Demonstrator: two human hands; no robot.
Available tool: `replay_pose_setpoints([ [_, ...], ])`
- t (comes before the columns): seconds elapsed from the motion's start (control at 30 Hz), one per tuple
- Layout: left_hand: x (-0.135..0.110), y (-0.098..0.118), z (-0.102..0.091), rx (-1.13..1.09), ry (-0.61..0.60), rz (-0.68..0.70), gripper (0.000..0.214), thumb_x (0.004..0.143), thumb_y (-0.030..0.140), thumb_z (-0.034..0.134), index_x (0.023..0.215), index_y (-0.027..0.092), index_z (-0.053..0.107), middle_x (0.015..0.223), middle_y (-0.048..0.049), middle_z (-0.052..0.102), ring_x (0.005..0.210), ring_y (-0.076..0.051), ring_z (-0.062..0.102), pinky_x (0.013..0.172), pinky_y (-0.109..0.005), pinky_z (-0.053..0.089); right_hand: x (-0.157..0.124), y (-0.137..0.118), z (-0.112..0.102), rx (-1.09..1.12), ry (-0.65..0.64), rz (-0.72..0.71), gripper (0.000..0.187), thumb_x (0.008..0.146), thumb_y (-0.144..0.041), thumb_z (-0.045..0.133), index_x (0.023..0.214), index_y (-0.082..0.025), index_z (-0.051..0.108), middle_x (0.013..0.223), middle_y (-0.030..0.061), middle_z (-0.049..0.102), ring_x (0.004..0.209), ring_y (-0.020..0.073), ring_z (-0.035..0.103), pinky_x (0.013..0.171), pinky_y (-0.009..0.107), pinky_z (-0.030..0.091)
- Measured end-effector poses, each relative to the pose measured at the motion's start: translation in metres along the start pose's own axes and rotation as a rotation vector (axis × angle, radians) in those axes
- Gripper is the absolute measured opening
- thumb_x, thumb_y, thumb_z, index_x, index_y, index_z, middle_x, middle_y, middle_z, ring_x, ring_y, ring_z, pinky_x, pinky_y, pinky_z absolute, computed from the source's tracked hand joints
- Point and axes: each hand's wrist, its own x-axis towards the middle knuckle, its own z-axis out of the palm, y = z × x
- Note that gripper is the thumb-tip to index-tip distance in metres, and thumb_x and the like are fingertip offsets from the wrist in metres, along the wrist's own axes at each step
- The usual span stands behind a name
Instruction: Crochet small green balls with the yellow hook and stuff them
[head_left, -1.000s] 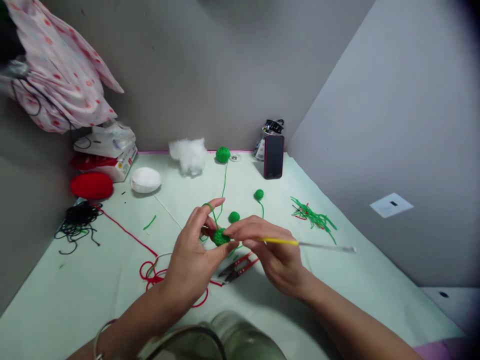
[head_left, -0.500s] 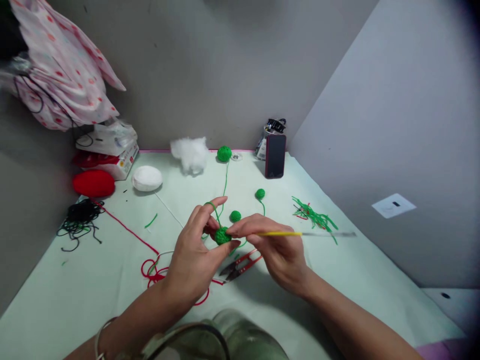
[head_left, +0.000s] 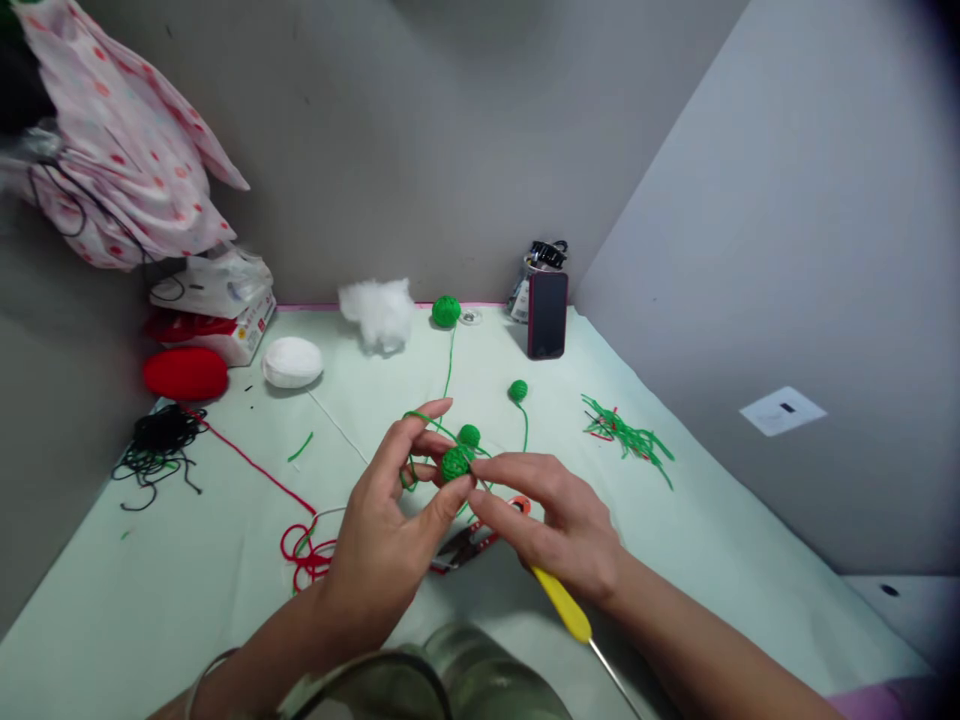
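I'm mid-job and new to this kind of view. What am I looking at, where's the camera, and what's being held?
There is no machine here: these are a person's bare hands, seen from a camera worn on the head, looking forward and down. The left hand pinches a small green yarn piece. The right hand holds a yellow-handled tool. On the pale table lie snips, partly hidden, a red yarn ball, a white yarn ball, white stuffing and yarn scraps. A phone stands upright near the back.
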Motion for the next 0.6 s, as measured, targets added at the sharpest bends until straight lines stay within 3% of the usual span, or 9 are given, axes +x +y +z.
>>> replay_pose_setpoints([
  [0.1, -0.0010, -0.0016, -0.0014, -0.057, -0.050, 0.007, 0.046, 0.092, 0.034, 0.070, 0.137, 0.032, 0.060, 0.104, -0.0006, 0.060, 0.094, -0.018, 0.064, 0.091, -0.034, 0.051, -0.0028, 0.0038, -0.0020, 0.012, 0.030, -0.051, 0.028, 0.098, -0.010, 0.058, 0.120, -0.021, 0.072, 0.109, 0.0106, 0.078, 0.101, 0.0207, 0.076, 0.083, 0.032, 0.068],
  [0.27, 0.0028, -0.0014, -0.0010, -0.204, -0.051, -0.045, 0.061, 0.085, 0.030, 0.079, 0.141, 0.032, 0.057, 0.098, 0.0021, 0.061, 0.099, -0.017, 0.064, 0.098, -0.032, 0.050, -0.0025, 0.0047, -0.0050, 0.027, 0.009, -0.079, 0.026, 0.099, -0.008, 0.056, 0.117, -0.016, 0.073, 0.107, 0.0116, 0.078, 0.104, 0.0182, 0.075, 0.084, 0.028, 0.067],
  [0.5, 0.0034, 0.0039, 0.0009, -0.304, -0.014, -0.106, 0.069, 0.078, 0.027, 0.086, 0.142, 0.030, 0.059, 0.089, 0.0048, 0.056, 0.091, -0.014, 0.060, 0.094, -0.027, 0.050, 0.0003, 0.0036, -0.0094, 0.041, -0.058, -0.096, 0.030, 0.095, -0.011, 0.068, 0.115, -0.031, 0.076, 0.104, 0.0052, 0.079, 0.093, 0.0202, 0.078, 0.080, 0.032, 0.068],
  [0.6, 0.0046, 0.0063, -0.0008, -0.301, -0.026, -0.091, 0.071, 0.078, 0.027, 0.085, 0.143, 0.030, 0.058, 0.090, 0.0040, 0.057, 0.094, -0.015, 0.061, 0.095, -0.028, 0.050, 0.0011, 0.0033, -0.0073, 0.138, -0.009, -0.008, 0.029, 0.098, -0.012, 0.064, 0.118, -0.029, 0.076, 0.103, 0.0062, 0.078, 0.093, 0.0189, 0.077, 0.077, 0.030, 0.067],
])
